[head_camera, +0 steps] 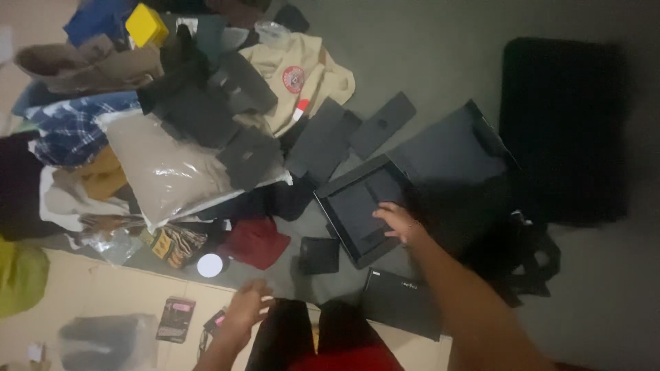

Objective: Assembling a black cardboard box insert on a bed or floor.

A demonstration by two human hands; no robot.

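Far left: a lime-green soft bundle (20, 275) bulges at the frame edge, matte and rounded. Above it lies a rumpled blue-and-white plaid cloth (69, 127), woven, creased in loose folds. Beside that sits a glossy clear plastic bag (161, 168) stuffed with beige fabric, its surface catching light in wrinkled patches. At the top edge, a small yellow box (146, 25), hard-edged, stands among dark garments. Lower, on pale floor, a flat rectangular dark packet (174, 319) lies alone. The left hand (245, 310) hovers low over the floor near the person's lap, blurred; fingers appear loosely spread, holding nothing that can be made out. Just above it, a small round white disc (210, 265) touches a crumpled dark red cloth (258, 242), soft and matte. A cream shirt with a round red badge (302, 72) lies flattened farther up. A small square black wallet-like piece (320, 255) sits on the grey mat. Centre: a shallow rectangular black box tray (350, 209), rigid, raised rim, tilted diagonally on the floor. The right hand (399, 221) reaches into it, fingers extended flat and pressing on a dark flat insert inside; not clenched. Below lies a flat black slab-like box (399, 302). Far right: a large black rectangular case (564, 127), matte, featureless in the dim light.
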